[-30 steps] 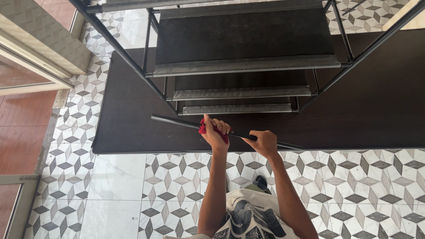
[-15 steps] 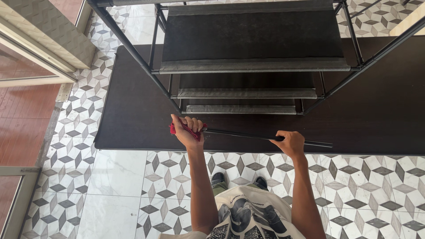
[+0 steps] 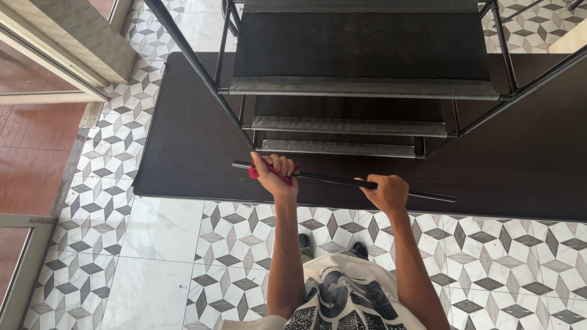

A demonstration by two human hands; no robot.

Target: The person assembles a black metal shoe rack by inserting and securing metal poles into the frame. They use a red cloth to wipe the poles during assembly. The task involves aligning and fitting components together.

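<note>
A thin black rod [image 3: 333,179] is held level across the near edge of the dark desk [image 3: 183,153], gripped by both hands. The left hand [image 3: 275,174] is clenched around the rod near its left end, and a red cloth [image 3: 257,172] is pressed between the palm and the metal; red shows at the left of the fist and again just under the fingers. The right hand [image 3: 386,192] is wrapped around the rod further along, fingers curled over the top, with a stretch of bare rod left between the 2 hands. Beyond the right hand the rod runs on to the right and ends over the desk's front edge. Whether the rod rests on the desk or is lifted just clear of it cannot be told.

Just behind the rod a black metal shelf rack [image 3: 361,85] is seen on the desk, with 3 grey fabric tiers stepped one below another from this angle. Its front left pole slants down to a point just beside the left hand. The lowest tier lies near the rod, running almost parallel to it.

Below the desk a patterned tile floor [image 3: 171,256] in grey, white and dark cubes is seen, with plain marble squares set among them. A printed white shirt [image 3: 342,293] fills the bottom of the view, and 2 shoe tips are seen just above it.
</note>
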